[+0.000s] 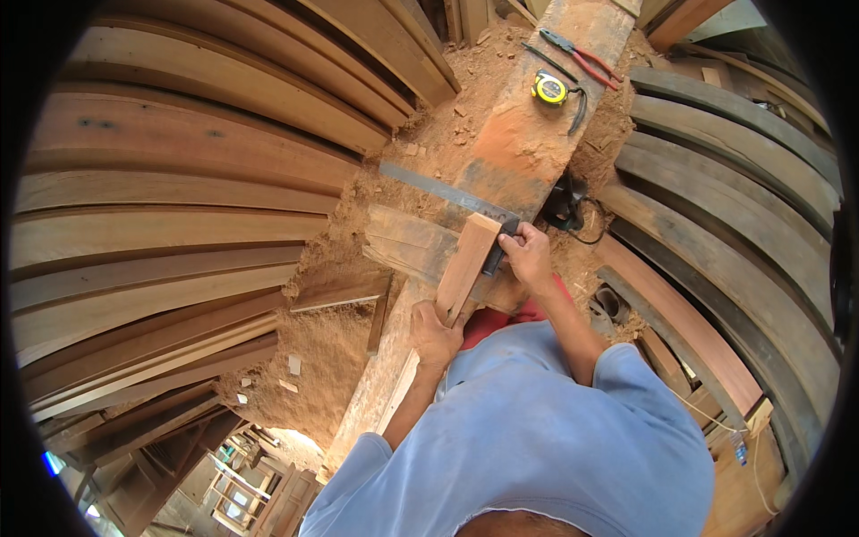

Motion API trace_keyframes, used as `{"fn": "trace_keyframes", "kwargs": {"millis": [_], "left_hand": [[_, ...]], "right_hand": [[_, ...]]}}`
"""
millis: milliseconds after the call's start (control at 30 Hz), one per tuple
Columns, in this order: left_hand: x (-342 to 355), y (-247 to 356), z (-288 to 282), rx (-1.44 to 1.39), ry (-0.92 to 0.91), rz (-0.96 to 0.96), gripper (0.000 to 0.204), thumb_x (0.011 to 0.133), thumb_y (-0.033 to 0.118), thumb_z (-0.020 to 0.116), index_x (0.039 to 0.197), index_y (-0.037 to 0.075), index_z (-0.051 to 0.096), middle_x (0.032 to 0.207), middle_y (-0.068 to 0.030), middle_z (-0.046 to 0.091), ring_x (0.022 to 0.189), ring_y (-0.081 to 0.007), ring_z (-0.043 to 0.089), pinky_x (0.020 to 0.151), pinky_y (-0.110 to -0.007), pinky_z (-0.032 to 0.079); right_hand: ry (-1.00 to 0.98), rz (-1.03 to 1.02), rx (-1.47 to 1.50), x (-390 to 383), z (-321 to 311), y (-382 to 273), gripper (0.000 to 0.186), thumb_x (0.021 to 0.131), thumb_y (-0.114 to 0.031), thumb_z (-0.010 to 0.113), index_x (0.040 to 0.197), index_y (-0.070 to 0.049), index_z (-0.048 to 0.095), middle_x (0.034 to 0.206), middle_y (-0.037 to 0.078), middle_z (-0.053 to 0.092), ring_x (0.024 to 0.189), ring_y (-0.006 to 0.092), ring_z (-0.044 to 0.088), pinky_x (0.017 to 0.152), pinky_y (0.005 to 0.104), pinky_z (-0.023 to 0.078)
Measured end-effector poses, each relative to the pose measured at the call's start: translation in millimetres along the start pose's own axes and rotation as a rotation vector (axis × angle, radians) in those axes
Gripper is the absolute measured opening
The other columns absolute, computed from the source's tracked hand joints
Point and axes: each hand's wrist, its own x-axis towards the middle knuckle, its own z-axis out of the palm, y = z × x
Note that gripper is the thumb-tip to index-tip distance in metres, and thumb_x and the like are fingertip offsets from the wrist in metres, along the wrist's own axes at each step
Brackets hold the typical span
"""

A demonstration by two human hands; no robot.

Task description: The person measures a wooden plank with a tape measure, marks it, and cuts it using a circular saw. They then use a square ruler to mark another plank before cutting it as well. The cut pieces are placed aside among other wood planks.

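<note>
While the left hand (pixel 435 336) clasped the wooden block (pixel 470 259) at its near end, the right hand (pixel 530 257) pinched the square (pixel 440 190), blade crosswise at the far end!

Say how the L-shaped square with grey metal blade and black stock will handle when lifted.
The square should feel stiff, given its straight metal blade. Its thicker black stock probably makes it end-heavy, so the blade may swing.
</note>
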Motion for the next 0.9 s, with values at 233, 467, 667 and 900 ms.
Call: {"fn": "trace_keyframes", "kwargs": {"millis": [233, 467, 667, 900], "left_hand": [[-7, 8, 10, 0.049, 0.085, 0.072, 0.053, 0.067, 0.02, 0.087, 0.105, 0.004, 0.053, 0.106, -0.0191, 0.057, 0.098, -0.0431, 0.058, 0.081, -0.054, 0.05], [-8, 5, 11, 0.064, 0.115, 0.121, 0.056, 0.069, 0.022, 0.09, 0.105, 0.003, 0.051, 0.106, -0.0201, 0.055, 0.097, -0.0434, 0.059, 0.079, -0.054, 0.048], [-9, 5, 12, 0.074, 0.087, 0.086, 0.055, 0.07, 0.021, 0.089, 0.106, 0.003, 0.051, 0.106, -0.0206, 0.056, 0.098, -0.044, 0.059, 0.08, -0.054, 0.048], [-10, 7, 12, 0.055, 0.105, 0.08, 0.055, 0.067, 0.022, 0.089, 0.105, 0.005, 0.053, 0.109, -0.0186, 0.057, 0.101, -0.0434, 0.059, 0.082, -0.054, 0.05]], "right_hand": [[-0.068, 0.013, -0.093, 6, -10, 0, 0.01, 0.094, -0.009, 0.069, 0.096, 0.001, 0.068, 0.075, 0.0, 0.068, 0.065, 0.004, 0.061, 0.058, 0.0231, 0.051], [-0.119, 0.077, -0.026, 4, -11, -11, 0.01, 0.097, -0.01, 0.068, 0.1, 0.0, 0.068, 0.081, -0.001, 0.069, 0.069, 0.0033, 0.061, 0.061, 0.0225, 0.052], [-0.107, 0.067, -0.04, 4, -11, -8, 0.01, 0.096, -0.009, 0.069, 0.1, 0.0, 0.069, 0.08, -0.002, 0.068, 0.068, 0.0034, 0.06, 0.061, 0.0223, 0.051], [-0.115, -0.016, 0.076, -21, -10, -22, 0.01, 0.096, -0.008, 0.068, 0.1, 0.001, 0.069, 0.079, -0.003, 0.066, 0.066, 0.0024, 0.057, 0.06, 0.022, 0.048]]}}
